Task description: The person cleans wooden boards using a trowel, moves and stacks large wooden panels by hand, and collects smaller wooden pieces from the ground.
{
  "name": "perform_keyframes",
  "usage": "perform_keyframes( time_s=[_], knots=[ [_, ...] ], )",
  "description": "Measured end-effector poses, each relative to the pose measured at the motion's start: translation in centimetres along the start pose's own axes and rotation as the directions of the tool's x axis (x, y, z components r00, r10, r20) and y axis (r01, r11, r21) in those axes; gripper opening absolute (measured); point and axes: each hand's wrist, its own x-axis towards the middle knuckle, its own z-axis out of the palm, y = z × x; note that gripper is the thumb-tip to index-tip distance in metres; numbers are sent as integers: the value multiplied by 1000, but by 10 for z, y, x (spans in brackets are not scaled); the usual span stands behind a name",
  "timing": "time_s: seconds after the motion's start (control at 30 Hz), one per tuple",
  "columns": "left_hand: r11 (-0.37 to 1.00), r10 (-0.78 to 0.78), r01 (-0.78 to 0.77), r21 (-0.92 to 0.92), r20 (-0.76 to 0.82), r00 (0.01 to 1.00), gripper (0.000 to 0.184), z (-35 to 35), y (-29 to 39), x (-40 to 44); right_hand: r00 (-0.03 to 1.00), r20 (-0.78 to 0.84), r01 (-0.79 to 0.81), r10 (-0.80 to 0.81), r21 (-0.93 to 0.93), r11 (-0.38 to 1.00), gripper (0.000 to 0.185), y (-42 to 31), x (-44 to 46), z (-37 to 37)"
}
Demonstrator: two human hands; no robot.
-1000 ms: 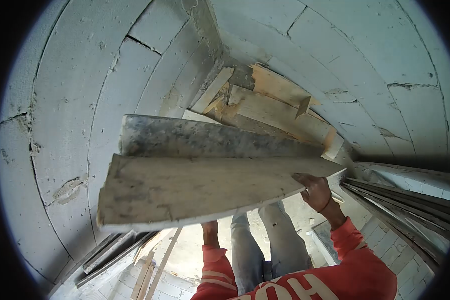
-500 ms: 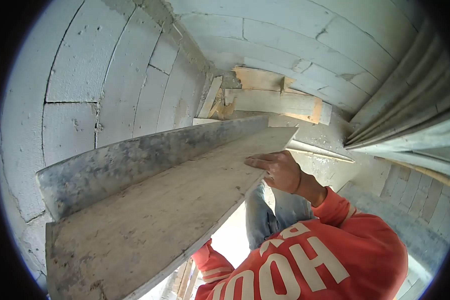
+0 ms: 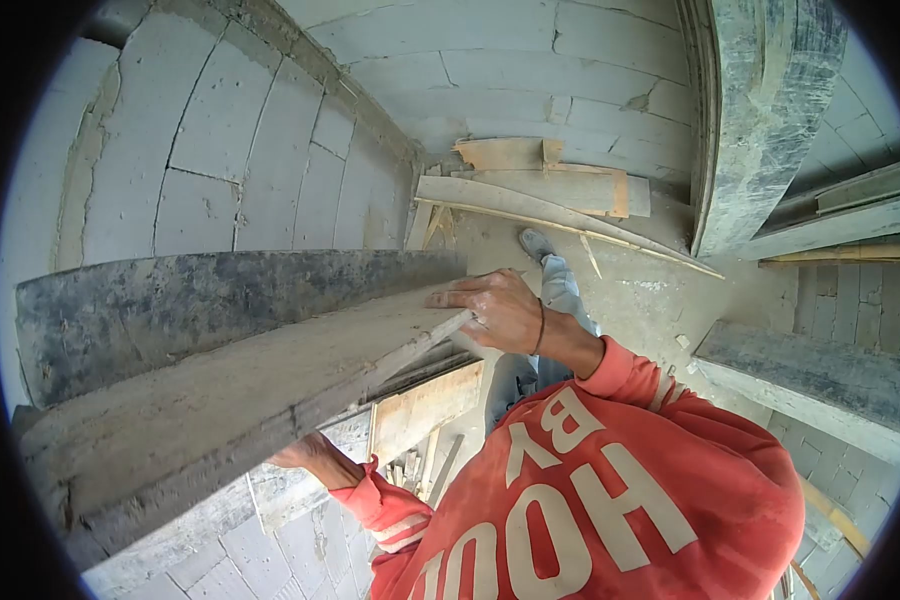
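A long, mortar-stained wooden board (image 3: 230, 370) slants across the left of the head view, its worn edge facing me. My right hand (image 3: 500, 308) grips its far end, fingers over the top face and thumb at the edge. Below the near part of the board, my left hand (image 3: 302, 452) supports it from underneath; its fingers are largely hidden by the wood. Along the board's far side stands a dark-faced board (image 3: 220, 295) on edge; whether the two are joined, I cannot tell.
Block walls (image 3: 280, 150) rise at left and ahead. Wood offcuts (image 3: 545, 185) and a long thin strip (image 3: 570, 222) lie at the far wall. A tall dark panel (image 3: 770, 110) stands at right, with a beam-like board (image 3: 810, 380) below it. More boards (image 3: 425, 400) lie beneath my left arm.
The held board has shifted left and tilted, showing more of its edge. My right hand moved left with it. My left hand came into view below, and one foot now shows on the floor.
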Motion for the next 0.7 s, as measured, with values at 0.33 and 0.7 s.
perform_keyframes(
  time_s=[0.33, 0.7],
  knots=[
    [981, -192, 191, 36, 14, 981, 46, 72, -27, -18, 974, -41, -220, 222, 53, 974, 43, 59, 8, -21],
    [900, -241, 174, 401, 123, 963, 52, 86, -145, 0, 946, -40, -321, 320, -209, 924, 49, 161, 41, 65]
  ],
)
